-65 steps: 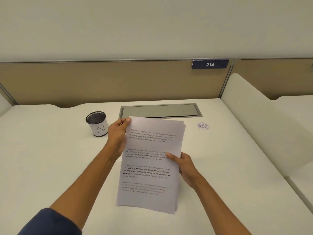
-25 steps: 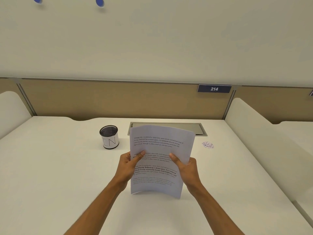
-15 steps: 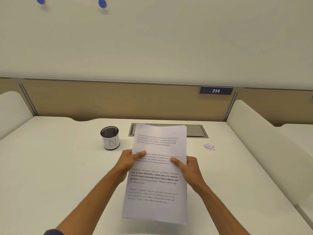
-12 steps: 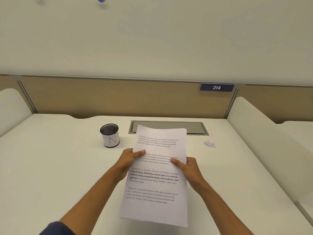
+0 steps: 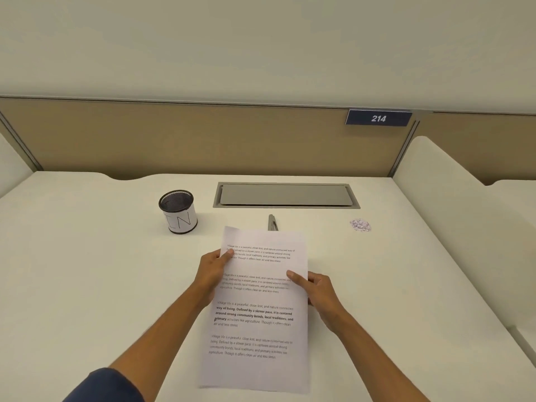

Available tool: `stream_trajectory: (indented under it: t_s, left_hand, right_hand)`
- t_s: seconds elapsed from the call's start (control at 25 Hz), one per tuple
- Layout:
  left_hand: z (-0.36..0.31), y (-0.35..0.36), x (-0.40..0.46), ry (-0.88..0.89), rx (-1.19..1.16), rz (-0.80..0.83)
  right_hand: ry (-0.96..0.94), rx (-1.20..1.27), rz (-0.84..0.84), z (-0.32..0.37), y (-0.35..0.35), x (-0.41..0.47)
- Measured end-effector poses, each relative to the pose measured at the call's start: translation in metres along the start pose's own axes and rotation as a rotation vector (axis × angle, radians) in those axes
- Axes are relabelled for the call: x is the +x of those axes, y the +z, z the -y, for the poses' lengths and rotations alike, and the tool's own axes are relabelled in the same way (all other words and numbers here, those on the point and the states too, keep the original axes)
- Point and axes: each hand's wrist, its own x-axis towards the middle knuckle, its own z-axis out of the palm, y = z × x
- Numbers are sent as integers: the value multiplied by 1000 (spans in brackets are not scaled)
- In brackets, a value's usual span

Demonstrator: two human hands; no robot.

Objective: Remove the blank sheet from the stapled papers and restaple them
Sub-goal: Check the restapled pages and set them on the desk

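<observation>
Head view: papers (image 5: 258, 309) lowered since 0.5 s ago, uncovering a grey stapler (image 5: 272, 222) behind their top edge. Left hand (image 5: 213, 274) pinches left edge, thumb on top; right hand (image 5: 317, 288) pinches right edge above desk (image 5: 87, 271).

Bright, even, soft light; faint shadows, slight wide-angle edge bending.

We see two bare forearms; left arm's dark navy sleeve (image 5: 107, 385) pushed above elbow, hands without rings.
</observation>
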Motion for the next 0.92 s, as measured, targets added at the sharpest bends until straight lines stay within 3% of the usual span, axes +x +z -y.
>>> stream_trajectory:
  t_s: [0.08,0.2,0.32,0.44,0.72,0.92]
  left_hand:
    - [6,-1,3,3,29,-26]
    - [13,-3,9,14,85,-56]
    - [18,0,16,17,146,-81]
    - [22,5,22,16,204,-99]
    - [28,13,35,17,282,-64]
    - [33,13,37,4,294,-43]
  right_hand:
    - [-20,-24,-122,4,-8,18]
    - [-147,-256,-324,17,-18,48]
    - [-306,-503,-337,36,-17,80]
    - [-420,-834,-203,49,-14,117]
    - [-594,-1806,328,75,8,176]
    - [-825,-2044,464,79,16,199]
